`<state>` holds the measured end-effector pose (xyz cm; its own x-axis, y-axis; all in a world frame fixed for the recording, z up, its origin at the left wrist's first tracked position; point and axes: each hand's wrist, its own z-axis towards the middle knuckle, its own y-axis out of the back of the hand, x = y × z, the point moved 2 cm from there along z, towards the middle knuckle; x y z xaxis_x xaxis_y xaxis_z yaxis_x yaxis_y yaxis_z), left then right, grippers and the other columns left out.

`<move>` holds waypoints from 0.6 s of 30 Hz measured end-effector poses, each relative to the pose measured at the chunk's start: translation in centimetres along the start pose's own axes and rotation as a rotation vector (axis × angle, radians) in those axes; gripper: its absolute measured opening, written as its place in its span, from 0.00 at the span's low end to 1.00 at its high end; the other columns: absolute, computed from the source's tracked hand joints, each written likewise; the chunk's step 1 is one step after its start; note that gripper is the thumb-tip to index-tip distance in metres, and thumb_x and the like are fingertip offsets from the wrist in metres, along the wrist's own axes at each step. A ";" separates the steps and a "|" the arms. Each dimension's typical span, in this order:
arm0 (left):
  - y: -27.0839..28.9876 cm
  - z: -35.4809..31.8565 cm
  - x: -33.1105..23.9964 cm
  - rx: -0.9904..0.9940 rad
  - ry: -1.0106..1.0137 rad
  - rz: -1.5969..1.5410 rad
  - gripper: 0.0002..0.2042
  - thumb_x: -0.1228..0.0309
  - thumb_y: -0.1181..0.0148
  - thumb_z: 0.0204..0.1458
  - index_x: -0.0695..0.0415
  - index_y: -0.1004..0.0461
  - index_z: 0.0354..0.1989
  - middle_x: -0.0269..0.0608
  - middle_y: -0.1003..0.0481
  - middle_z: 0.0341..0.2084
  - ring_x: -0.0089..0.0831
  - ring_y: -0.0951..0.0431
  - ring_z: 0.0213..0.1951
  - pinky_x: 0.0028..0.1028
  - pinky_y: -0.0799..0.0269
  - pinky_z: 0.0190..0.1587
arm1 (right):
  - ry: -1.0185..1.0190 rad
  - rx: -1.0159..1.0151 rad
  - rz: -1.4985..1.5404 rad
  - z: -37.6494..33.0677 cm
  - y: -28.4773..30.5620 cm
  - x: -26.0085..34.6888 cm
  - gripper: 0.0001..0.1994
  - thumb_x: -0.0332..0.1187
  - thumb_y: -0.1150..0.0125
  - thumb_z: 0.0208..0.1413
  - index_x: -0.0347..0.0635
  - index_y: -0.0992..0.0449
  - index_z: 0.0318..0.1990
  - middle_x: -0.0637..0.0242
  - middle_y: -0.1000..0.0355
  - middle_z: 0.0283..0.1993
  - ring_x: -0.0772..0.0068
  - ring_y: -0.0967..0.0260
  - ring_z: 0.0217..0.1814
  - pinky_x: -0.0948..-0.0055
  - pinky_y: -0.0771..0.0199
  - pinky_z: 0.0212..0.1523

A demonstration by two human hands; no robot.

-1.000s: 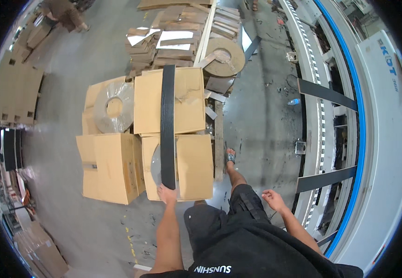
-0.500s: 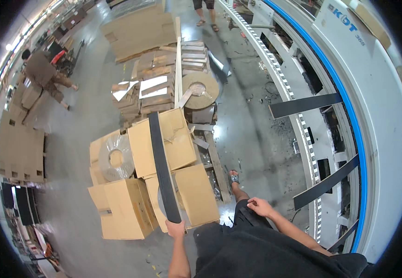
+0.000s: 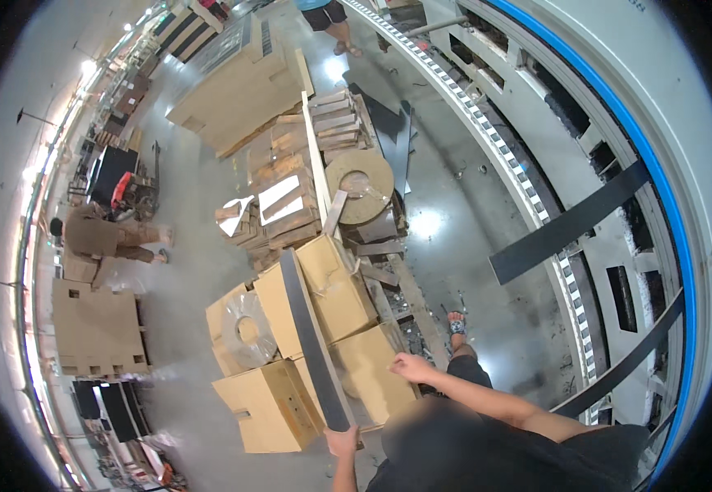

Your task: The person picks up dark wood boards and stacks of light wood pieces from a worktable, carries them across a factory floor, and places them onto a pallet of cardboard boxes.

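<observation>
My left hand (image 3: pixel 342 441) grips the near end of a long, narrow dark board (image 3: pixel 316 340) with a pale edge. The board stretches away from me over the cardboard boxes (image 3: pixel 376 369). My right hand (image 3: pixel 409 368) is bent in front of my body, its fingers curled over the near right box; whether anything is inside them is too small to make out. To the right, another dark strip (image 3: pixel 573 221) sticks out of the long machine (image 3: pixel 618 287) with a blue band, and a second dark strip (image 3: pixel 626 361) lies nearer me.
Wrapped ring-shaped rolls (image 3: pixel 247 330) rest on the boxes. Beyond lie stacked brown boards (image 3: pixel 290 205) and a large brown roll (image 3: pixel 359 185). A person (image 3: pixel 97 234) bends at the left; another person (image 3: pixel 323 16) stands at the far end. A pallet stack (image 3: pixel 97 326) stands left.
My right hand has risen from beside my thigh toward the boxes. My left hand keeps hold of the board. The whole view has shifted, and the strips on the machine sit differently.
</observation>
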<state>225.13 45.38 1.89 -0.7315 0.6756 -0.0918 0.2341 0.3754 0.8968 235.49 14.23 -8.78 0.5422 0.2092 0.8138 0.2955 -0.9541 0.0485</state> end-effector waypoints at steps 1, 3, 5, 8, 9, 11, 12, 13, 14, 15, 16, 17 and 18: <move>0.3 -0.6 -0.3 -0.018 0.002 0.009 0.47 0.56 0.23 0.32 0.66 0.36 0.62 0.62 0.23 0.52 0.57 0.23 0.57 0.45 0.28 0.61 | -0.032 0.080 0.055 1.8 -1.9 0.5 0.27 0.53 0.34 0.62 0.38 0.22 0.55 0.54 0.19 0.49 0.59 0.20 0.49 0.64 0.22 0.49; 1.5 -2.6 -0.9 -0.031 0.049 -0.009 0.46 0.54 0.22 0.31 0.66 0.34 0.60 0.61 0.22 0.51 0.56 0.22 0.56 0.45 0.27 0.59 | -0.026 0.141 0.049 5.4 -8.0 0.5 0.37 0.63 0.38 0.59 0.33 0.24 0.57 0.44 0.21 0.52 0.49 0.21 0.51 0.58 0.22 0.51; 3.7 -5.7 -5.2 -0.014 -0.007 -0.009 0.46 0.53 0.22 0.31 0.66 0.33 0.60 0.61 0.22 0.50 0.56 0.21 0.55 0.45 0.27 0.58 | -0.110 0.320 0.134 7.8 -10.5 1.2 0.49 0.73 0.42 0.55 0.29 0.31 0.64 0.33 0.30 0.61 0.38 0.29 0.62 0.49 0.29 0.60; 5.7 -10.0 -3.6 0.031 0.098 0.025 0.45 0.52 0.22 0.30 0.65 0.31 0.57 0.59 0.21 0.48 0.55 0.21 0.53 0.44 0.26 0.57 | -0.416 0.684 0.497 5.6 -15.4 6.9 0.61 0.77 0.46 0.53 0.35 0.57 0.79 0.38 0.65 0.83 0.41 0.68 0.85 0.41 0.59 0.79; 5.4 -11.0 -3.1 0.049 0.124 0.008 0.46 0.51 0.22 0.30 0.64 0.32 0.59 0.59 0.21 0.49 0.55 0.22 0.55 0.45 0.26 0.58 | -0.377 0.840 0.537 6.3 -15.9 6.7 0.64 0.78 0.45 0.51 0.41 0.67 0.81 0.46 0.79 0.84 0.45 0.83 0.87 0.41 0.70 0.80; 7.1 -15.0 -4.1 0.067 0.070 -0.110 0.39 0.40 0.29 0.44 0.55 0.25 0.59 0.61 0.23 0.54 0.56 0.23 0.59 0.47 0.29 0.61 | -0.517 0.585 0.663 7.1 -18.0 5.0 0.49 0.68 0.42 0.58 0.42 0.48 0.76 0.53 0.55 0.78 0.52 0.58 0.79 0.48 0.54 0.76; 7.9 -15.9 -4.5 0.095 0.073 -0.105 0.43 0.40 0.25 0.39 0.57 0.27 0.61 0.59 0.20 0.51 0.54 0.22 0.57 0.44 0.29 0.60 | -0.538 0.490 0.823 9.4 -19.8 2.0 0.38 0.60 0.39 0.63 0.39 0.33 0.70 0.55 0.33 0.72 0.58 0.35 0.72 0.55 0.38 0.73; 7.5 -16.1 -4.4 0.117 0.033 -0.093 0.43 0.41 0.25 0.40 0.57 0.27 0.61 0.59 0.20 0.51 0.54 0.22 0.57 0.44 0.29 0.60 | -0.523 0.457 0.838 9.7 -18.7 -0.2 0.38 0.60 0.39 0.63 0.39 0.33 0.70 0.55 0.33 0.72 0.58 0.35 0.72 0.55 0.38 0.73; 7.3 -16.3 -2.8 0.120 0.037 -0.115 0.43 0.41 0.25 0.40 0.57 0.27 0.61 0.59 0.21 0.51 0.54 0.22 0.57 0.44 0.29 0.61 | -0.476 0.426 0.814 8.0 -19.2 -0.9 0.38 0.57 0.38 0.63 0.39 0.34 0.71 0.53 0.33 0.72 0.57 0.37 0.74 0.57 0.39 0.73; 7.0 -16.1 -1.3 0.121 0.032 -0.131 0.42 0.41 0.25 0.40 0.57 0.27 0.61 0.59 0.21 0.51 0.55 0.22 0.57 0.45 0.29 0.61 | -0.428 0.391 0.795 6.5 -19.8 -1.3 0.37 0.54 0.37 0.63 0.39 0.35 0.72 0.50 0.34 0.72 0.57 0.39 0.75 0.58 0.39 0.72; 6.5 -16.3 1.2 0.121 0.053 -0.165 0.42 0.42 0.25 0.40 0.57 0.27 0.61 0.59 0.21 0.51 0.55 0.22 0.57 0.45 0.29 0.61 | -0.455 0.415 0.743 3.8 -20.6 -0.1 0.37 0.54 0.37 0.63 0.39 0.35 0.72 0.50 0.34 0.72 0.57 0.39 0.75 0.58 0.39 0.72; 5.9 -16.5 3.0 0.119 0.058 -0.188 0.42 0.42 0.25 0.40 0.57 0.27 0.61 0.60 0.21 0.51 0.55 0.22 0.57 0.45 0.29 0.61 | -0.480 0.390 0.718 1.5 -19.8 1.9 0.32 0.49 0.35 0.63 0.38 0.32 0.68 0.54 0.28 0.65 0.59 0.32 0.68 0.61 0.33 0.67; 5.2 -16.6 4.4 0.119 0.045 -0.200 0.42 0.42 0.25 0.41 0.57 0.27 0.61 0.60 0.21 0.51 0.55 0.22 0.57 0.45 0.29 0.61 | -0.500 0.352 0.708 -0.3 -18.5 3.6 0.28 0.44 0.33 0.63 0.38 0.28 0.65 0.57 0.22 0.58 0.62 0.25 0.60 0.64 0.27 0.62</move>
<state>212.51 39.71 13.36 -0.7981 0.5524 -0.2405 0.1538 0.5728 0.8052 231.75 32.60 -6.61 0.9382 -0.2498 0.2396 -0.0557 -0.7922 -0.6077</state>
